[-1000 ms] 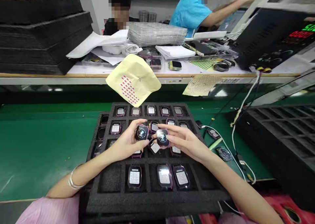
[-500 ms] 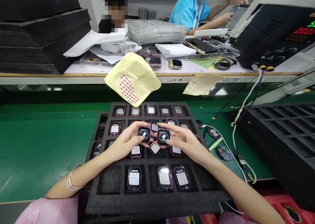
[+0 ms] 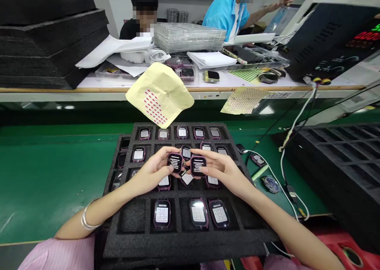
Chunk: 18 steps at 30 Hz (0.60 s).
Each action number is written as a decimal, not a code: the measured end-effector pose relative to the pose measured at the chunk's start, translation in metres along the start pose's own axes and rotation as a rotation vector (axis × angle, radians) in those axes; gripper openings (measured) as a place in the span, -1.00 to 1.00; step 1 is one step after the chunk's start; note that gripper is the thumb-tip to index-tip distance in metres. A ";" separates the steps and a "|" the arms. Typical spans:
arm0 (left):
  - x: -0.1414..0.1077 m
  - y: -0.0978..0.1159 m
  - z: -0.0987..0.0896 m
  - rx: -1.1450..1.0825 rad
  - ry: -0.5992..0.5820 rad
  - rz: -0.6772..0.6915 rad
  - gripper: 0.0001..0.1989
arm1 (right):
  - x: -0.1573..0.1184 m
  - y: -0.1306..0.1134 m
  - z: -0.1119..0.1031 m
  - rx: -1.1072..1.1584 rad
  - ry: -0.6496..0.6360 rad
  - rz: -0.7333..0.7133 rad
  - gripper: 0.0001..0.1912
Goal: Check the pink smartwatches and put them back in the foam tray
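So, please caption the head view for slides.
Left hand and right hand each hold a purple-framed square smartwatch above a black foam tray.

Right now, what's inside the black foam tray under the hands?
Purple-rimmed watches showing white grids, three visible in the front row. The left hand, right hand, forearms and two held watches cover parts of the tray; what lies beneath them can't be seen.

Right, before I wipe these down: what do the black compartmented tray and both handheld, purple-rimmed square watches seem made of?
Black compartmented tray: probably foam, matte, from its grainy, speckled surface. Purple-rimmed square watches: rims perhaps satin plastic, evenly coloured; smooth dark faces, glass or plastic unclear.
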State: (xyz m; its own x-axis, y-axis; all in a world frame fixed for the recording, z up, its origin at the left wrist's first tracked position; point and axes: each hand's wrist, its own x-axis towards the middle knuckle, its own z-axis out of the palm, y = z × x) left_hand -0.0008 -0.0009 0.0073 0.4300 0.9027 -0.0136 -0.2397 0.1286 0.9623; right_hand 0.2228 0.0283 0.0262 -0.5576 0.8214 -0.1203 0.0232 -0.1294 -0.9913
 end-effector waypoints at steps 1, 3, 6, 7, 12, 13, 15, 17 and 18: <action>0.000 0.000 0.000 0.005 -0.006 0.003 -0.67 | 0.000 0.000 0.000 -0.008 0.010 -0.002 -0.57; -0.001 -0.001 0.000 0.010 -0.021 0.005 -0.66 | 0.001 0.002 0.001 -0.024 0.025 0.000 -0.58; -0.001 -0.001 0.000 0.013 -0.031 0.006 -0.69 | 0.000 0.003 0.002 -0.048 0.026 0.002 -0.58; -0.001 -0.001 0.000 0.015 -0.027 0.009 -0.70 | 0.000 0.002 0.002 -0.061 0.023 -0.001 -0.59; -0.001 0.000 0.001 0.012 0.014 0.012 -0.76 | 0.000 -0.004 0.002 -0.170 0.040 -0.051 -0.66; 0.000 0.001 0.001 0.007 0.022 0.011 -0.77 | 0.001 -0.004 0.002 -0.191 0.044 -0.057 -0.67; 0.000 0.002 0.002 -0.001 0.043 0.006 -0.78 | 0.001 -0.005 0.001 -0.219 0.042 -0.061 -0.67; 0.000 0.003 0.002 -0.004 0.069 -0.004 -0.79 | 0.001 -0.005 0.001 -0.223 0.033 -0.061 -0.67; 0.001 0.003 0.002 -0.004 0.081 -0.009 -0.79 | 0.001 -0.004 0.001 -0.214 0.028 -0.059 -0.67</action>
State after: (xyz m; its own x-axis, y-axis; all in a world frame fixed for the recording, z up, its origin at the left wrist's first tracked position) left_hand 0.0007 -0.0009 0.0113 0.3605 0.9317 -0.0447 -0.2396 0.1388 0.9609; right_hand 0.2216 0.0294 0.0301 -0.5397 0.8397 -0.0602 0.1687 0.0378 -0.9849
